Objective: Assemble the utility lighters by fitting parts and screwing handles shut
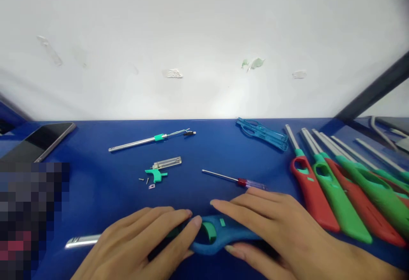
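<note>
Both my hands rest on a blue long-nosed lighter [220, 237] lying across the near edge of the blue table [96, 195]. My left hand [143, 241] is closed over its front part, where the metal nozzle [81, 241] sticks out to the left. My right hand [275, 229] covers the handle end, fingers pressed on the body near the green trigger [209, 230]. A small screwdriver [234, 180] with a red and clear handle lies just beyond my right fingers.
Loose lighter parts lie mid-table: a metal tube with green collar [150, 140], a clear fuel cell [166, 163], a green trigger piece [156, 174], tiny screws [144, 180]. A blue shell half [262, 133] and several red and green lighters [335, 190] lie right. A phone [41, 140] lies left.
</note>
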Demonstrator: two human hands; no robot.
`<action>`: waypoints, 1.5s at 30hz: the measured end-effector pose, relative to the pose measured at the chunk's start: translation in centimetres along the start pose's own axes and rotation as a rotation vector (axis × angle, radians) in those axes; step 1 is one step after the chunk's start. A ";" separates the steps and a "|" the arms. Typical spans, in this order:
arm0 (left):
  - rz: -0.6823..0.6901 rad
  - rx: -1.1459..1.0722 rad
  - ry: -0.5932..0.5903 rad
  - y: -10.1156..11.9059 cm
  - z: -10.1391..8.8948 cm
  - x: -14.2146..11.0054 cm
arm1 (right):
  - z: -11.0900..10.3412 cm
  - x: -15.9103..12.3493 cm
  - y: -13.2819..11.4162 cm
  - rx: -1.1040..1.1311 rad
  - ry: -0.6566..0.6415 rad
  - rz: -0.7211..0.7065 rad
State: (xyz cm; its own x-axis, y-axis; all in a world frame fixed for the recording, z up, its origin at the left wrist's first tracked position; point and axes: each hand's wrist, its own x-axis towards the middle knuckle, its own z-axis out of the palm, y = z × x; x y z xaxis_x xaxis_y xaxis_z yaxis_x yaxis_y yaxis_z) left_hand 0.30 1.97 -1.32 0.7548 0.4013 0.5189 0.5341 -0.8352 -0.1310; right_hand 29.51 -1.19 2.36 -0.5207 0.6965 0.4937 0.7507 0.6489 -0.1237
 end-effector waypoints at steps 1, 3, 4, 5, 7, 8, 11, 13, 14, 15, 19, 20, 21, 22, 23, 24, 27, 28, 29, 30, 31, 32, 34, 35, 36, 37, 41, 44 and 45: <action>0.020 -0.015 -0.011 -0.1 0.0 0.5 | 0.0 0.0 0.1 -0.010 0.005 -0.007; 0.035 -0.075 -0.006 -0.1 -0.3 1.3 | 0.2 0.0 0.2 -0.012 0.010 -0.016; 0.014 -0.109 -0.003 -0.1 -0.5 1.6 | 0.4 -0.1 0.3 -0.006 0.012 -0.019; -0.024 -0.140 0.004 -0.1 -0.8 1.9 | 0.6 -0.1 0.3 0.002 0.007 -0.016; -0.106 -0.185 0.022 -0.4 -1.3 2.1 | 0.8 -0.3 0.3 0.018 -0.037 0.004; -0.146 -0.190 0.031 -0.7 -1.5 2.2 | 0.9 -0.4 0.4 0.026 -0.068 0.020; -0.217 -0.104 0.015 -2.5 -2.0 2.1 | 0.6 -0.6 0.8 0.074 -0.157 0.066; -0.277 -0.033 0.000 -3.9 -2.1 1.9 | 0.3 -0.5 1.4 0.109 -0.175 0.099; -0.312 0.001 -0.021 -4.5 -2.1 1.8 | 0.2 -0.4 1.8 0.119 -0.170 0.117; -0.343 0.026 -0.039 -5.0 -2.1 1.6 | 0.1 -0.2 2.3 0.118 -0.159 0.138; -0.428 0.090 -0.116 -6.1 -1.8 1.0 | 0.1 0.4 4.0 0.049 -0.138 0.254; -0.434 0.094 -0.131 -6.2 -1.7 0.9 | 0.2 0.5 4.3 0.032 -0.148 0.288; -0.435 0.095 -0.143 -6.4 -1.5 0.8 | 0.2 0.5 4.5 0.021 -0.160 0.321; -0.432 0.094 -0.150 -6.5 -1.4 0.8 | 0.3 0.6 4.7 0.016 -0.174 0.347; -0.434 0.096 -0.155 -6.6 -1.3 0.7 | 0.4 0.7 4.8 0.016 -0.186 0.364; -0.434 0.098 -0.155 -6.7 -1.2 0.7 | 0.4 0.7 4.9 0.020 -0.199 0.372; -0.441 0.099 -0.166 -6.8 -1.2 0.8 | 0.6 0.7 5.1 0.049 -0.229 0.369; -0.442 0.095 -0.168 -6.8 -1.2 0.8 | 0.6 0.7 5.1 0.063 -0.232 0.366; -0.442 0.088 -0.171 -6.8 -1.2 0.9 | 0.7 0.7 5.2 0.080 -0.232 0.363; -0.441 0.080 -0.174 -6.8 -1.3 0.9 | 0.7 0.6 5.2 0.097 -0.227 0.362; -0.441 0.073 -0.173 -6.7 -1.3 1.0 | 0.6 0.6 5.1 0.117 -0.217 0.364; -0.441 0.067 -0.171 -6.6 -1.3 1.0 | 0.5 0.6 5.0 0.135 -0.203 0.367; -0.442 0.057 -0.165 -6.5 -1.3 1.2 | 0.1 0.6 4.5 0.169 -0.176 0.383; -0.443 0.055 -0.156 -6.4 -1.3 1.3 | -0.2 0.6 4.2 0.192 -0.165 0.401; -0.446 0.054 -0.144 -6.3 -1.4 1.5 | -0.5 0.6 3.9 0.218 -0.160 0.421; -0.447 0.054 -0.129 -6.2 -1.6 1.7 | -0.7 0.6 3.5 0.243 -0.171 0.442; -0.456 0.044 -0.082 -5.6 -2.2 2.3 | -1.1 0.3 2.5 0.295 -0.323 0.481; -0.447 0.019 -0.037 -4.8 -2.6 2.5 | -0.9 0.3 2.1 0.324 -0.407 0.469; -0.442 0.013 -0.014 -4.5 -2.7 2.5 | -0.8 0.4 2.0 0.333 -0.407 0.452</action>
State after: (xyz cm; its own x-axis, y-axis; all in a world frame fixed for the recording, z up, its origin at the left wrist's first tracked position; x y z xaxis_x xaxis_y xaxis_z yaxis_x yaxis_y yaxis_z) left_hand -1.21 5.69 2.82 0.4574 0.7240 0.5163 0.8115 -0.5773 0.0906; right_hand 31.11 0.09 2.99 -0.3457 0.9381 -0.0228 0.7993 0.2817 -0.5309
